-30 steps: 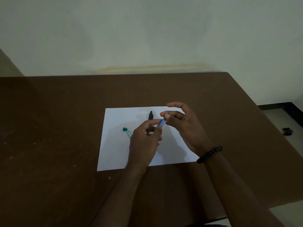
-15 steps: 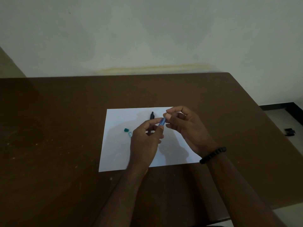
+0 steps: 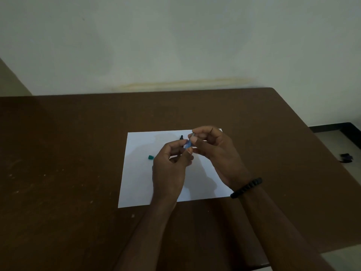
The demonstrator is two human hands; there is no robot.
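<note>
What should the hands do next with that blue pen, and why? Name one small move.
Probably draw the right hand away along the blue pen while the left hand holds firm: the left grips the barrel, the right pinches its upper end, and a green cap and black piece lie loose on the paper, suggesting disassembly.

A small blue pen (image 3: pixel 188 144), tilted, held above the white paper (image 3: pixel 140 173).
</note>
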